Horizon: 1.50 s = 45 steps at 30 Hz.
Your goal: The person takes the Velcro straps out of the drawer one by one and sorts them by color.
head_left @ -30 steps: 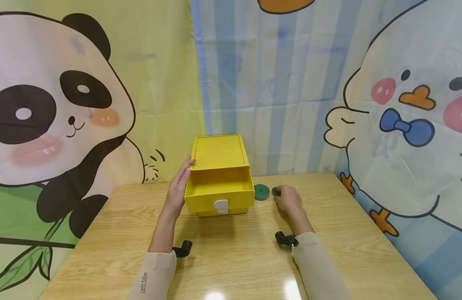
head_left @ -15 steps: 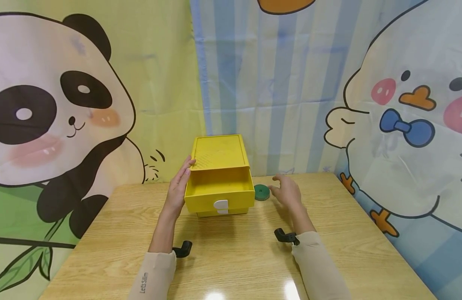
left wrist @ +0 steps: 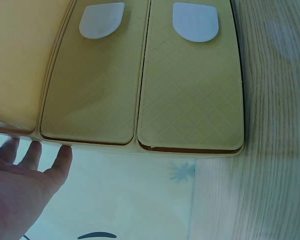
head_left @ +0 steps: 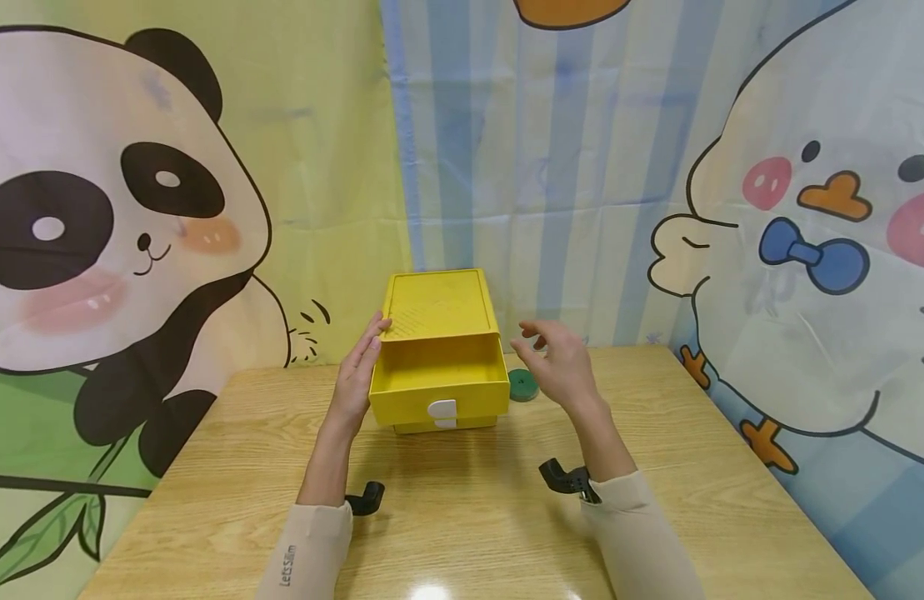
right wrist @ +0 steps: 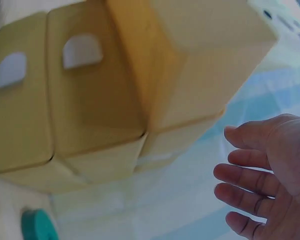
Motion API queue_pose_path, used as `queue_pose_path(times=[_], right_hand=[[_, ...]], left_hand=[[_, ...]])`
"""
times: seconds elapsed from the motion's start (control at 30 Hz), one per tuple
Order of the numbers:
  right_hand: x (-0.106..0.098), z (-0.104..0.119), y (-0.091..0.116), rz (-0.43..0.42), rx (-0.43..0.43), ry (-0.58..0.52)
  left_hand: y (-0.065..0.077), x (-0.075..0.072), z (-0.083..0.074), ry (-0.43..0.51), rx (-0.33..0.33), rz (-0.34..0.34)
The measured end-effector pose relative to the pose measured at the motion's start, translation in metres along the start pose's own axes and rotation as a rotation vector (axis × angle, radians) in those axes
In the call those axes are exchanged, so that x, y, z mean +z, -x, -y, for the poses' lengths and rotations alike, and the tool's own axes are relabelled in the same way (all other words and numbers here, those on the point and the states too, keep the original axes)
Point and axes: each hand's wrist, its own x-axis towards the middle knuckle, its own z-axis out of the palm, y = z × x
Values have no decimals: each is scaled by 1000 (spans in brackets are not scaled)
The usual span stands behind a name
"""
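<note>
My left hand (head_left: 352,387): fingers straight and a little apart, tips touching the side of the yellow box (head_left: 441,302); probably to steady it
My right hand (head_left: 562,362): fingers and thumb apart, loosely bent, holding nothing; it hangs in the air off the box's other side
Yellow box: one, standing between my hands on the table (head_left: 462,517)
Top drawer (head_left: 402,407): one, pulled out toward me; seemingly so its inside can be reached
Lower drawers (left wrist: 90,82): two, both closed beneath it
White handles (left wrist: 195,21): three, one per drawer
Green disc (head_left: 521,384): one in view; lower than my right hand and left of it, untouched; flat, just beside the box
</note>
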Motion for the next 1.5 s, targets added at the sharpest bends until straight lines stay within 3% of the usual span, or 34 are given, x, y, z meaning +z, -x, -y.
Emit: queue_pose_path(times=[0.23, 0.87, 1.07, 1.5], right_hand=[[-4, 21, 2, -36, -102, -13], [2, 47, 9, -46, -313, -18], [2, 55, 12, -31, -387, -84], [4, 62, 16, 21, -426, -132]], left_hand=[[1, 0, -1, -5, 1, -3], [0, 0, 0, -7, 2, -3], [0, 0, -1, -4, 4, -1], [0, 0, -1, -1, 7, -8]])
